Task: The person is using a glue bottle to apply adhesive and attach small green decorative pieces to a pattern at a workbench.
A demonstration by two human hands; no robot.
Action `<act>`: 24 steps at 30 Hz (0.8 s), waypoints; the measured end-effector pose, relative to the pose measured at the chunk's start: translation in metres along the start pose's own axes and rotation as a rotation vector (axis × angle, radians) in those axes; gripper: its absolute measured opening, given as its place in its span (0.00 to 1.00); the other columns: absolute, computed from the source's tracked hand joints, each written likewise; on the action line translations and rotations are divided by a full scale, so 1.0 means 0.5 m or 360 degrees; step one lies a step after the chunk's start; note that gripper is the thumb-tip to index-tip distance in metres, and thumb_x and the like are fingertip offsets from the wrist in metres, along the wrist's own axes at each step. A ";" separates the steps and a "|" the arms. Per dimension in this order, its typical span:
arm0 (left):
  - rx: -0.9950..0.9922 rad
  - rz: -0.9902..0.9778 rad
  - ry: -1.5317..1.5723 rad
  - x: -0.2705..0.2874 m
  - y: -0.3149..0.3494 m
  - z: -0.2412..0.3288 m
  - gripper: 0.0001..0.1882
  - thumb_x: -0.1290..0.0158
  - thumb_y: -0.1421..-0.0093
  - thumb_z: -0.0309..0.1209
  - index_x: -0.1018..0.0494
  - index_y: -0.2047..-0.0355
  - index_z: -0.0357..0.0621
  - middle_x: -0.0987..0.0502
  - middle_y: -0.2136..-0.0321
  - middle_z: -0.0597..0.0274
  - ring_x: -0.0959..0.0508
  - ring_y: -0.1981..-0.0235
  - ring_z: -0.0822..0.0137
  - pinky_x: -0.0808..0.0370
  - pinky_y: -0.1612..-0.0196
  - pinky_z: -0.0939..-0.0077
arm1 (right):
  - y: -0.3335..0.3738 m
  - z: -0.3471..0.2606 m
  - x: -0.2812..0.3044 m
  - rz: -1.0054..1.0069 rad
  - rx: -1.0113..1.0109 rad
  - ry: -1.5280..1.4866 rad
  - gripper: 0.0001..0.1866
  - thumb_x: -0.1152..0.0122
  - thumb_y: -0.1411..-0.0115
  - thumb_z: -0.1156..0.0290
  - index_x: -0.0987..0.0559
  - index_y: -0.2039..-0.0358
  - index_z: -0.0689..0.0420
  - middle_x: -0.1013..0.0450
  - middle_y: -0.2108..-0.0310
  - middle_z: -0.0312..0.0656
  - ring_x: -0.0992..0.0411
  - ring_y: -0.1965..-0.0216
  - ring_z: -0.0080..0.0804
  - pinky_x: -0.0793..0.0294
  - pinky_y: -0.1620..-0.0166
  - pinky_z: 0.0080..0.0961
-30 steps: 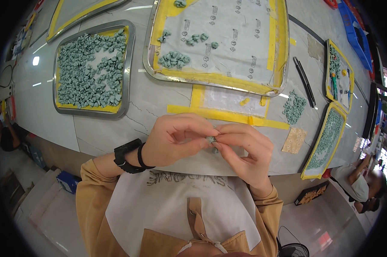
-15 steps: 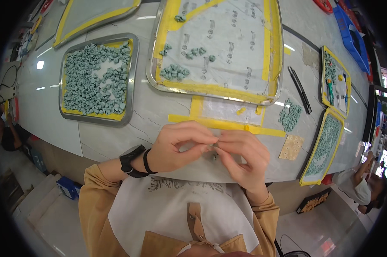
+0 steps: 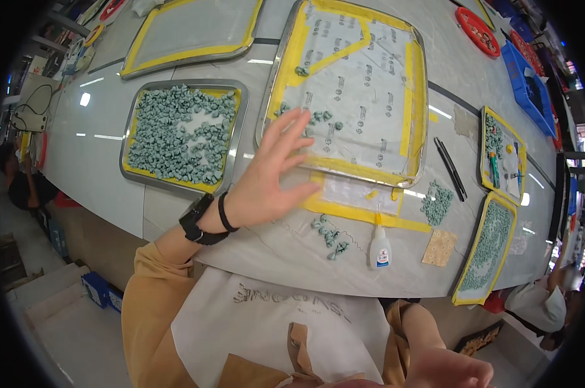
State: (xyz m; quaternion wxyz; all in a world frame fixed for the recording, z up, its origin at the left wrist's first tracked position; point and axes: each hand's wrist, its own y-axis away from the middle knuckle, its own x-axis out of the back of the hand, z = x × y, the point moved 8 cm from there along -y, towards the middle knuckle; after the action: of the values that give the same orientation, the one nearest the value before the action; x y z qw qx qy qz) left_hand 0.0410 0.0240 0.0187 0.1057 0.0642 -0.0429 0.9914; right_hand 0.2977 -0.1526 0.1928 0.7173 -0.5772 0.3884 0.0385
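My left hand (image 3: 273, 171), with a black watch and band on its wrist, is open, fingers spread. It reaches over the near left corner of the large tray (image 3: 344, 167), whose grey-green pieces (image 3: 321, 116) lie beyond the fingertips; whether it touches any cannot be told. My right hand (image 3: 451, 370) is low at the lower right edge, partly cut off, its fingers too unclear to read. On the table before me lies a cluster of grey-green pieces (image 3: 331, 238) with a thin dark strand. Beside it stands a white squeeze bottle with a yellow cap (image 3: 381, 249).
At left stands a tray of grey-green pieces (image 3: 176, 139), behind it a yellow-taped tray (image 3: 192, 32). To the right are a black pen (image 3: 450, 169), a loose pile (image 3: 437, 204), a patterned square (image 3: 440, 247), smaller trays (image 3: 486, 249) and a blue bin (image 3: 528, 90).
My hands have parted from their pinch together. My left opened and went forward to the large tray; my right dropped to the lower right, uncovering the bottle and cluster. The view has shifted.
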 end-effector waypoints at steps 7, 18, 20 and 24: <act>-0.0462 -0.0594 -0.0822 -0.073 0.083 0.025 0.22 0.43 0.51 0.20 0.30 0.54 0.40 0.30 0.55 0.55 0.24 0.61 0.59 0.25 0.61 0.71 | 0.190 0.142 0.067 -0.1773 -0.1391 0.0651 0.41 0.47 0.48 0.36 0.31 0.48 0.61 0.32 0.64 0.46 0.34 0.67 0.40 0.36 0.67 0.37; -0.0351 -0.0608 -0.0849 -0.115 0.105 -0.037 0.15 0.47 0.53 0.17 0.29 0.63 0.39 0.31 0.66 0.56 0.26 0.68 0.58 0.27 0.67 0.69 | 0.395 0.100 0.106 -0.3500 -0.1310 0.0510 0.40 0.25 0.69 0.60 0.26 0.50 0.52 0.37 0.69 0.40 0.38 0.67 0.38 0.39 0.63 0.31; -0.0213 -0.0621 -0.0619 -0.106 0.097 -0.027 0.13 0.48 0.51 0.15 0.28 0.64 0.38 0.30 0.66 0.56 0.25 0.67 0.62 0.27 0.66 0.73 | 0.387 0.109 0.107 -0.3293 -0.1474 0.0394 0.36 0.25 0.67 0.61 0.26 0.53 0.51 0.37 0.69 0.39 0.38 0.66 0.36 0.39 0.63 0.31; 0.0062 -0.0642 0.0082 -0.097 0.087 -0.001 0.10 0.47 0.48 0.14 0.26 0.65 0.36 0.30 0.64 0.58 0.25 0.65 0.66 0.26 0.63 0.76 | 0.343 0.108 0.070 -0.2341 -0.1812 0.0108 0.30 0.26 0.57 0.57 0.31 0.56 0.46 0.37 0.73 0.35 0.37 0.70 0.32 0.36 0.68 0.29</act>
State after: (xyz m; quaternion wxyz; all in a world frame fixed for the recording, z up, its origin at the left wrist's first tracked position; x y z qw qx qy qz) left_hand 0.0787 -0.0281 0.0083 0.3018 0.0483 -0.0071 0.9521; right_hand 0.2633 -0.0632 0.0365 0.1584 -0.9439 -0.1318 -0.2581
